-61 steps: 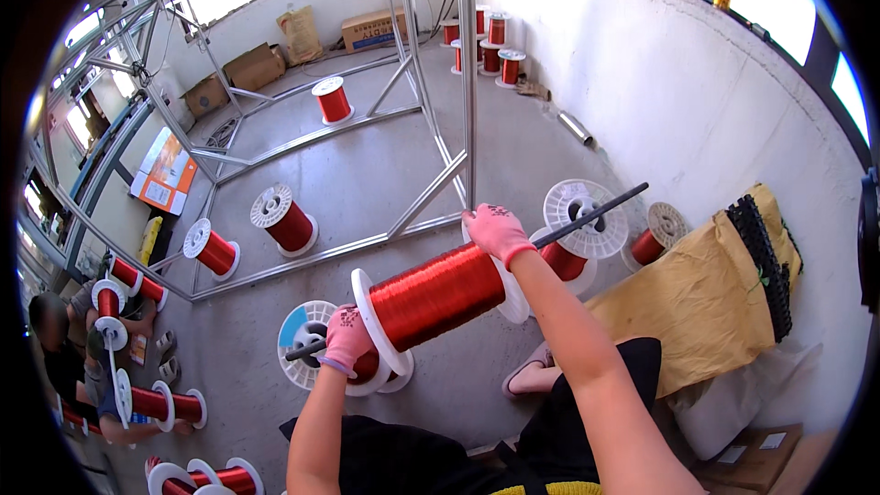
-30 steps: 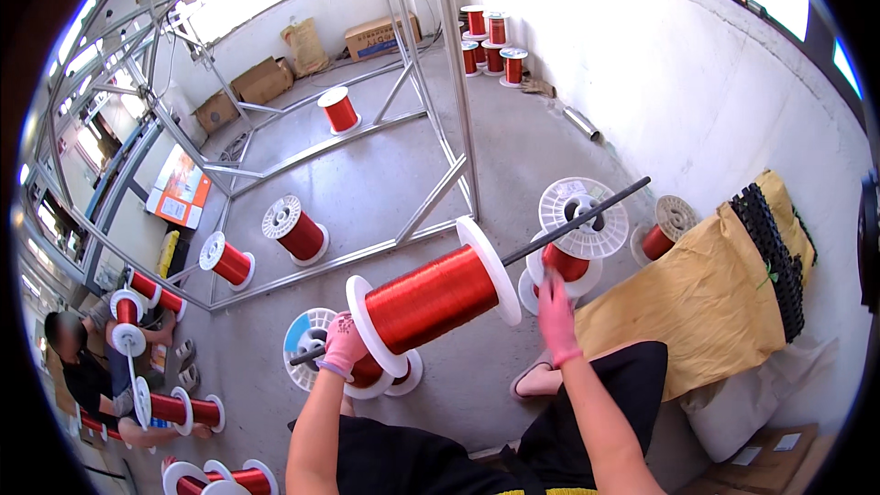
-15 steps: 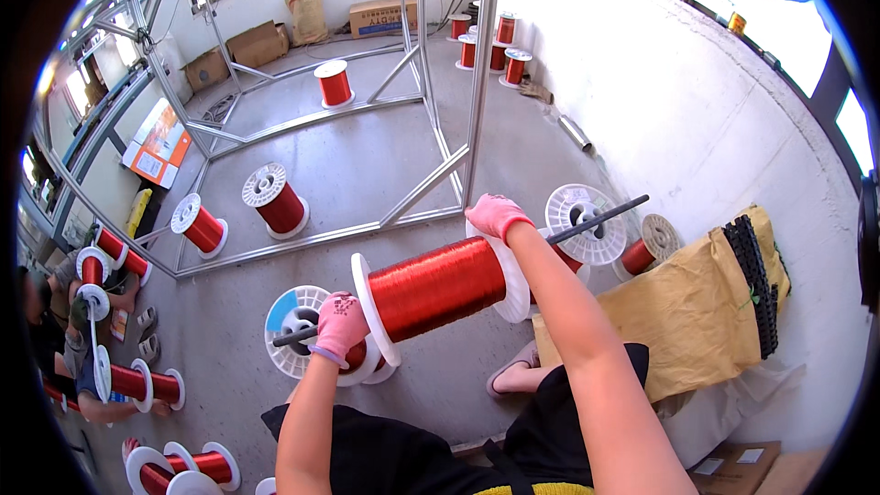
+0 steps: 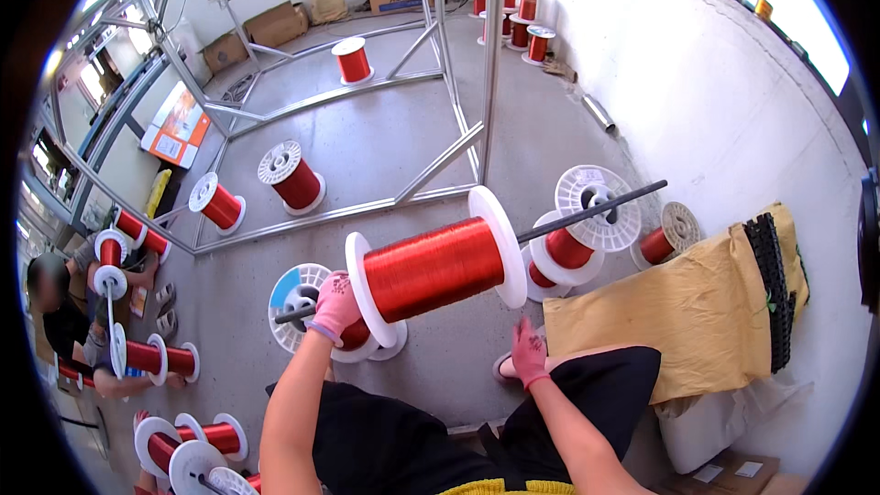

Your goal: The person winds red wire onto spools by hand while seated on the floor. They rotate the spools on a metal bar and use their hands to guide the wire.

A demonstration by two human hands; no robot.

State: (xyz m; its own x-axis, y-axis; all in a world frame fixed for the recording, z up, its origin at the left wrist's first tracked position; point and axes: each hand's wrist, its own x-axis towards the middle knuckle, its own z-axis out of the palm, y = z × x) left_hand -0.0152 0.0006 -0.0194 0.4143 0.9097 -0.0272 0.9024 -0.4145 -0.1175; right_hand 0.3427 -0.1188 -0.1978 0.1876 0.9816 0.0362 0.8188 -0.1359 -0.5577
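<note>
Here's the red spool (image 4: 431, 270), right in front of me, dark rod (image 4: 596, 213) through it. My left hand (image 4: 335, 302) is at its left rim, finger grip hidden, can't tell; right hand (image 4: 530, 353) free, fingers loosely spread.

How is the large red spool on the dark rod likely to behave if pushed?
The large red spool would probably turn, given its round flanges and the dark rod through it. It is likely heavy for its size, being thickly wound. Its winding may be slippery, as it looks smooth and shiny.
</note>
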